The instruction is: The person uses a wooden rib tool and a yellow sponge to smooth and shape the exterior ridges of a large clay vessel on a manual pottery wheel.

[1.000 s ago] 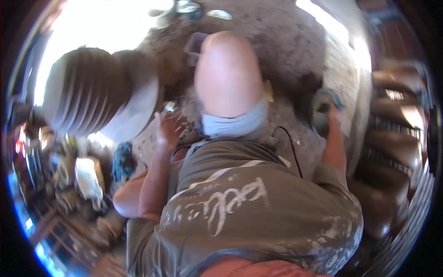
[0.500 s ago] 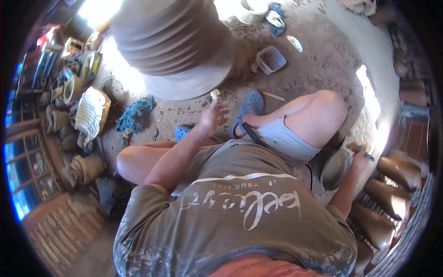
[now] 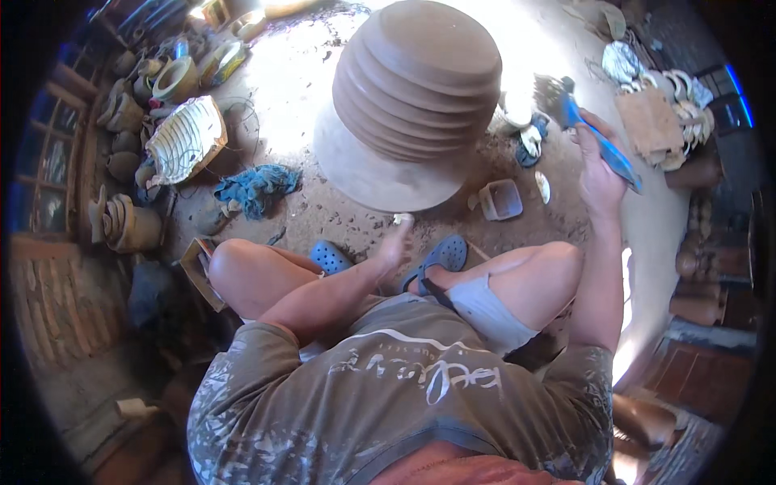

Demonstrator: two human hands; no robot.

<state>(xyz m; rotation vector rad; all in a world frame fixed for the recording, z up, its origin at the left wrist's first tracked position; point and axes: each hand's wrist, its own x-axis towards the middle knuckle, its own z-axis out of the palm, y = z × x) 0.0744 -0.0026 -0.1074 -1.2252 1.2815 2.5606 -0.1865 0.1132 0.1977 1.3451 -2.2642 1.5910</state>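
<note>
A large brown clay pot (image 3: 416, 89) with ridges round its side and a closed, smooth top stands on a pale round disc (image 3: 380, 182) ahead of me. My right hand (image 3: 604, 182), raised to the right of the pot, is wrapped round the blue handle of a brush (image 3: 602, 145). Its dark bristles point up and left, apart from the pot. My left hand (image 3: 394, 244) is low at the disc's near edge. Its fingers are blurred, and a small pale thing shows at their tips; I cannot tell what it is.
A square plastic tub (image 3: 501, 200) sits on the dirt floor right of the disc. At the left lie a blue rag (image 3: 257, 192), a ribbed white piece (image 3: 187, 139) and several pots (image 3: 174, 79). Brown clay pieces (image 3: 697, 301) line the right side. My crossed legs are close below the disc.
My right hand has risen with the brush from low beside a round bowl to the pot's right. The view has tilted up. My left hand stays near the disc's edge.
</note>
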